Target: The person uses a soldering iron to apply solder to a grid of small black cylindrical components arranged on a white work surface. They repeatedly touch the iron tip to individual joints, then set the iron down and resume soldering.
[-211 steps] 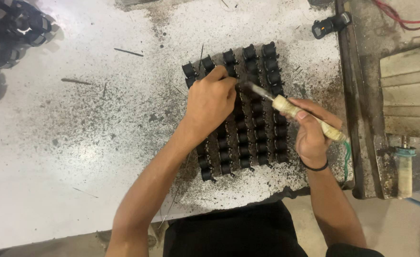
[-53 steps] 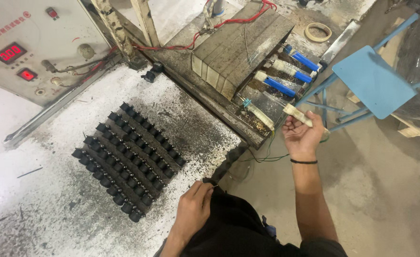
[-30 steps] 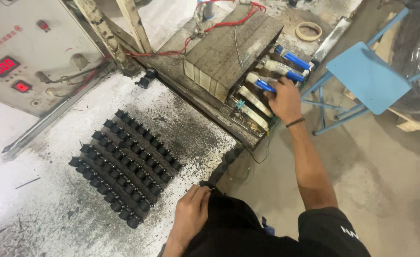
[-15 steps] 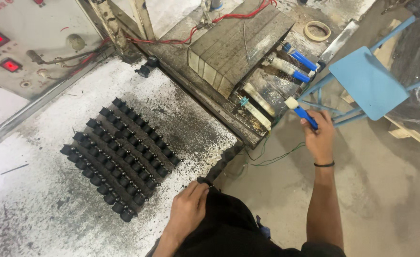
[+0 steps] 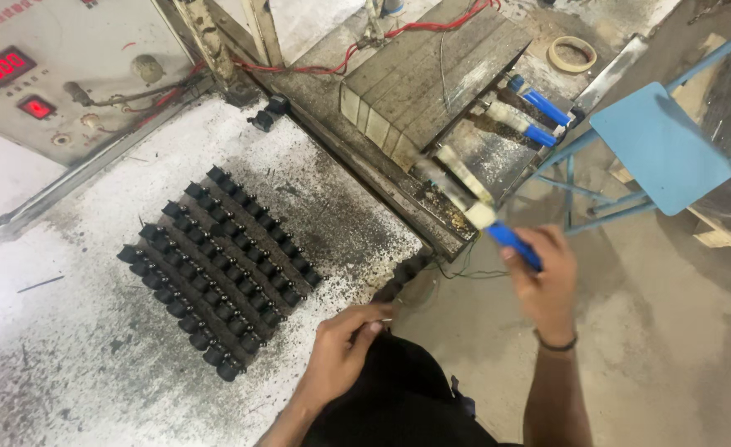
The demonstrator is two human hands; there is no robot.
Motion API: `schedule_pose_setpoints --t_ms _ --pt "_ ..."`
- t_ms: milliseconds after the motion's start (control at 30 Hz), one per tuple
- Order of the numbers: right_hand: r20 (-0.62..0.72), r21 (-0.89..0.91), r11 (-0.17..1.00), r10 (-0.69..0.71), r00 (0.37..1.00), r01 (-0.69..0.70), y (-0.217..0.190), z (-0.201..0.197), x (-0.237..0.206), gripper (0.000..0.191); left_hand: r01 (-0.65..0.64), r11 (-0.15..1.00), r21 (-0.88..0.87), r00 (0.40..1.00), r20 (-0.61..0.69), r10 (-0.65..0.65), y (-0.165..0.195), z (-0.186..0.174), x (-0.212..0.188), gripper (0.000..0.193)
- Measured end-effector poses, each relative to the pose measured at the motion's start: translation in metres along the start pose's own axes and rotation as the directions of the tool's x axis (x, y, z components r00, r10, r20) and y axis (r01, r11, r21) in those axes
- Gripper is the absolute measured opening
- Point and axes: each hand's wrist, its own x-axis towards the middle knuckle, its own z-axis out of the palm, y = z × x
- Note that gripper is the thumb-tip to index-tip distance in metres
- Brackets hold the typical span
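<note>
A worker's view down at a soot-speckled white surface [image 5: 92, 389] in a workshop. The main risk, as I judge it, lies with the right hand [image 5: 547, 285], closed around a blue-handled tool [image 5: 510, 240] held out in the air beside the surface's edge. The tool is blurred, so the grip looks hurried; it could slip and drop to the concrete floor [image 5: 672, 331], or its pale tip could knock the other blue-handled tools [image 5: 535, 116] resting close together in the tray of the wooden holder block [image 5: 431, 74]. A loose green wire [image 5: 465, 269] hangs just below the tool and could snag it.

A smaller risk: the left hand [image 5: 344, 352] rests at the near edge of the surface, fingers loosely curled and holding nothing that I can see. It is near the grid of small black parts [image 5: 216, 277], packed in rows; a careless sweep could scatter them.

Beyond the surface stands a grey control panel [image 5: 59, 66] with red lit displays and a knob. Red wires [image 5: 365, 50] run behind the block. A blue metal stool [image 5: 659, 145] stands to the right, and a roll of tape [image 5: 571, 54] lies further back.
</note>
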Motion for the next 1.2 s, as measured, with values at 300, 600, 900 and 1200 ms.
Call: schedule_pose_setpoints --t_ms 300,600,900,1200 --pt "-0.016 0.082 0.773 -0.63 0.776 0.629 -0.095 0.077 -0.067 0.027 -0.071 0.915 -0.396 0.945 -0.319 -0.065 0.046 -0.009 0.028 0.013" --pt "0.349 0.894 0.369 -0.221 0.911 -0.253 -0.096 0.152 0.002 0.088 -0.108 0.691 -0.715 0.974 -0.216 -0.071 0.046 -0.018 0.03 0.016" --pt "0.674 0.737 0.065 -0.148 0.724 -0.673 -0.058 0.201 0.071 0.049 0.12 0.693 0.711 0.747 -0.524 0.408 0.045 -0.147 0.016 0.019" --pt "0.569 0.755 0.492 -0.162 0.806 -0.434 -0.07 0.2 0.047 0.028 0.367 0.666 0.65 0.788 -0.598 0.149 -0.005 -0.139 0.034 0.025"
